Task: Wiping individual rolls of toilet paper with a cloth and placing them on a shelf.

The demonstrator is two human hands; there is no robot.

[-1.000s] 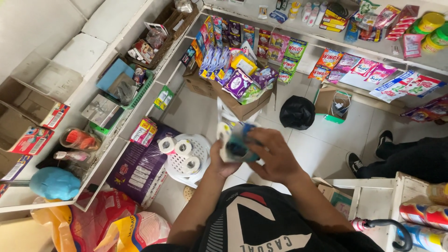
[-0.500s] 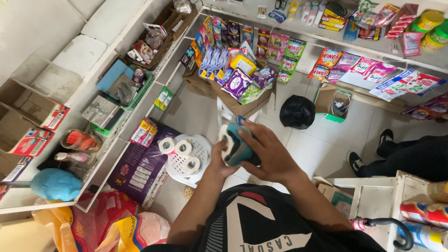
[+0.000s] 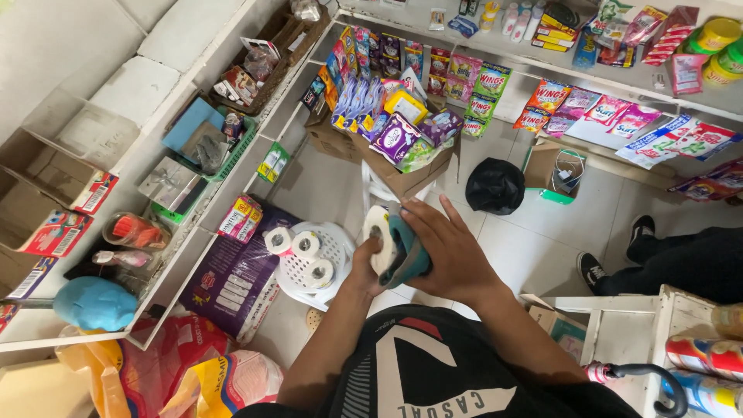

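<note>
**Roll and cloth, held above the white basket**

Since a second ago your hands have barely shifted: the right one has slid a little further over the teal cloth, and the roll keeps its height over the basket.

Your left hand grips the white tissue roll from below and behind, fingers curled round its side. Your right hand lies over the teal cloth, fingers close together and pressed down, so the cloth is squeezed against the roll's flank. Both sit just to the right of the white plastic basket and above it; three more rolls lie in that basket.

What could go wrong, as I judge it: the roll is soft, and a hard press from the right may crush it or tear the outer sheets. Your left grip holds only one side (the thumb is hidden from view), so a sideways wipe could push the roll out, dropping it past the basket onto the tiled floor. The purple pack, left of the basket, is well clear.
</note>
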